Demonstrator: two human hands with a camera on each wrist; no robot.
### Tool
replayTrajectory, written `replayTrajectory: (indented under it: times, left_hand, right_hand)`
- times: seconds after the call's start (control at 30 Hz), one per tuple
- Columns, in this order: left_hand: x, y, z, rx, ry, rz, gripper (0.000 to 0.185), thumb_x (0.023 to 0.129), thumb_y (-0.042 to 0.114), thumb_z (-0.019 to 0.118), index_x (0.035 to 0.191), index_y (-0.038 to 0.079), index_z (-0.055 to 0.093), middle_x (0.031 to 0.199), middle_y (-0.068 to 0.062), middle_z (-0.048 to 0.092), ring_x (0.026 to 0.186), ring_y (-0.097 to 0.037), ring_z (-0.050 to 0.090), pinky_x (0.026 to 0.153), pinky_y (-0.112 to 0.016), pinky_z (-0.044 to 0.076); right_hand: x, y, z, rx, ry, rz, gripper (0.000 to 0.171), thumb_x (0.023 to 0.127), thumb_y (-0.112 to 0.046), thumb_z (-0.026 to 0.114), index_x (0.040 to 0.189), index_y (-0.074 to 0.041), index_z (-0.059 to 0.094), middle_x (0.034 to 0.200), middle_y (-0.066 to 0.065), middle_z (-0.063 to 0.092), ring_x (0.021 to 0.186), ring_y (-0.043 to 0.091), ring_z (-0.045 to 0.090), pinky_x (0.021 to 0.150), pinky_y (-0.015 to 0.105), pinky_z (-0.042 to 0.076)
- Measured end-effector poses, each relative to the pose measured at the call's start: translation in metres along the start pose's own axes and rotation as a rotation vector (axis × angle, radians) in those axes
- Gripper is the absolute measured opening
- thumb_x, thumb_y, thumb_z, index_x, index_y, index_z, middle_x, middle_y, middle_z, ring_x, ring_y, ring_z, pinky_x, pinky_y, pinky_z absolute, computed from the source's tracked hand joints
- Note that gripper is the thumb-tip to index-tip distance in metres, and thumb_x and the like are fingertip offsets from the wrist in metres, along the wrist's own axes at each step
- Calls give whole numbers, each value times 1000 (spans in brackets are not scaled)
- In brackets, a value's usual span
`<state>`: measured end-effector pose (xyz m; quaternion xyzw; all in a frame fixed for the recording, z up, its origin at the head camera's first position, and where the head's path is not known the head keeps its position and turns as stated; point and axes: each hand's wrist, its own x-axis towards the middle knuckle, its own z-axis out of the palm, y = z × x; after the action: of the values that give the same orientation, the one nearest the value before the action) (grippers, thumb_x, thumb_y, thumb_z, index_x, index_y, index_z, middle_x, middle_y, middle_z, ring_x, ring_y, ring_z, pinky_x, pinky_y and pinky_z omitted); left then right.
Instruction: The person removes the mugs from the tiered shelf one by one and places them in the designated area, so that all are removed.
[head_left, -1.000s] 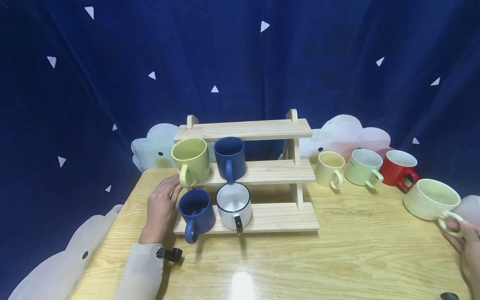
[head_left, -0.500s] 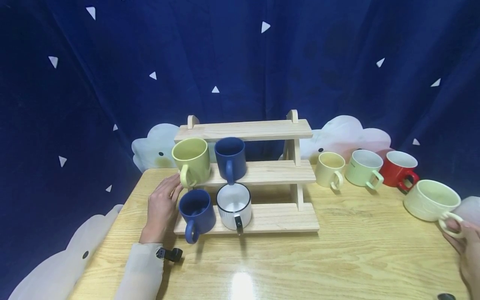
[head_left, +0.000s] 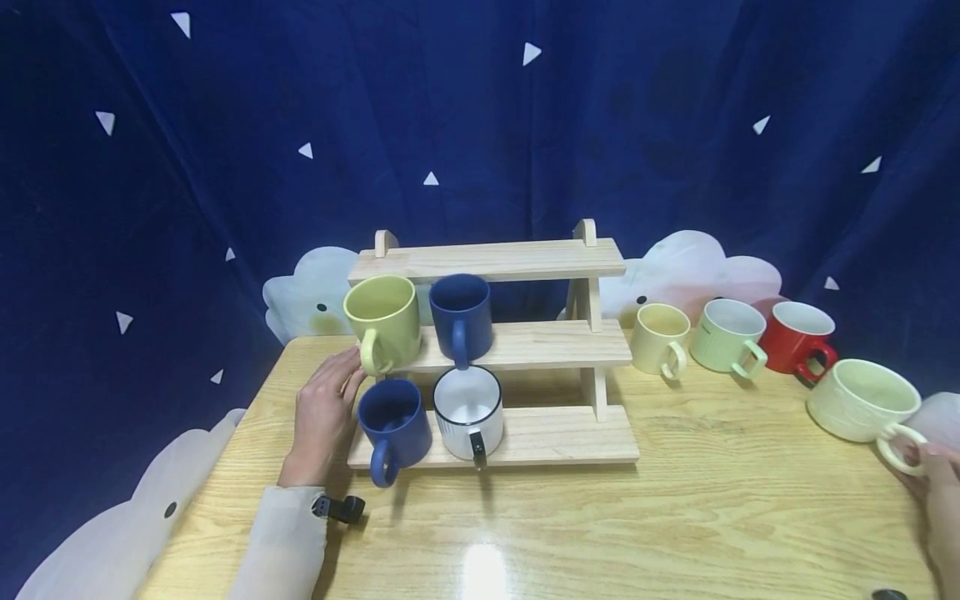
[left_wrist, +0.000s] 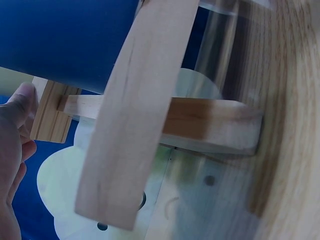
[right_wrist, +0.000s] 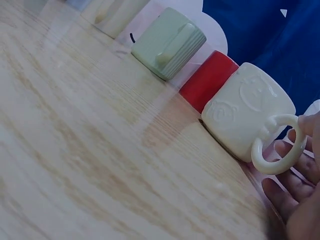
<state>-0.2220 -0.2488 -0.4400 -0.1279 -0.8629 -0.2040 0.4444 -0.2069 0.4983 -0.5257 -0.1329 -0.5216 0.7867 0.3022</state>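
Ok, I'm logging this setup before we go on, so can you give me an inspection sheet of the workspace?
Surface: light wooden table, glare spot near the front edge.
Job's things: wide cream mug at the table's right end, its ring handle at the right hand; embossed pattern shows in the right wrist view.
Clutter: three-tier wooden rack; yellow-green mug and blue mug on the middle tier, second blue mug and white mug on the bottom; pale yellow mug, pale green mug and red mug on the table.
Hands: left hand rests against the rack's left end; right fingers touch the handle.
Cables: nothing seen.
Surroundings: dark blue curtain with white triangles, cloud cutouts.
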Motion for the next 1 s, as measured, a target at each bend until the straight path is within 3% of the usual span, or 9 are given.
replayTrajectory:
  times: [0.1,0.17,0.27,0.37,0.5,0.6,0.7,0.83,1.0]
  left_hand:
    - [0,0,0,-1,-2,-1,27,85,10,74,111,5,73,117,-10,69,108,-32,65,99,-46,50]
    - [1,1,0,2,-4,0,27,85,11,74,111,6,73,117,-10,69,107,-32,65,98,-47,50]
    - [1,1,0,3,-9,1,27,85,10,74,111,5,73,117,-11,69,108,-32,65,99,-46,50]
    - [1,1,-1,3,-11,-1,27,85,9,74,112,5,73,118,-10,69,108,-32,65,101,-44,49]
    - [1,2,-1,0,-13,-5,28,85,8,74,113,5,72,119,-10,69,109,-33,64,104,-42,47]
    - [1,2,-1,-5,-17,-6,28,86,8,73,113,5,72,120,-9,68,110,-32,64,104,-43,46]
    - [0,1,-1,-5,-18,-5,28,86,7,74,114,5,72,121,-10,68,110,-32,64,103,-45,47]
    - [-1,1,-1,-1,-23,-8,29,85,7,75,114,5,72,121,-10,68,110,-32,64,102,-47,47]
    - [-1,1,-1,3,-28,-15,30,86,9,74,116,6,71,122,-8,68,111,-31,63,103,-46,47]
  right_hand:
    - [-1,-4,0,-232,93,38,28,101,-10,51,84,-27,65,80,-21,61,78,-11,51,74,-1,39]
    - [0,-7,0,-396,128,61,29,101,-14,51,85,-36,61,79,-27,55,77,-10,45,69,0,31]
    - [2,-9,-3,-486,114,78,27,102,-15,47,89,-37,56,78,-28,51,74,-10,42,65,1,31]
    - [0,-8,-5,-457,99,75,22,102,-16,47,93,-34,57,77,-24,52,68,-8,44,57,3,33]
    - [-12,-9,2,-481,81,-42,21,102,-16,47,100,-32,60,82,-20,53,71,-5,45,60,4,35]
    - [-21,-16,12,-609,82,-96,26,103,-17,44,106,-38,58,89,-24,50,80,-8,43,69,2,30]
    - [-24,-27,19,-637,89,4,26,104,-21,43,107,-45,54,92,-28,47,84,-10,40,69,3,29]
    - [-25,-35,25,-747,63,25,35,104,-21,40,108,-55,48,89,-33,41,82,-12,35,67,7,26]
    - [-28,-34,30,-814,64,-51,43,99,-17,43,111,-58,51,87,-38,39,85,-13,33,77,12,26]
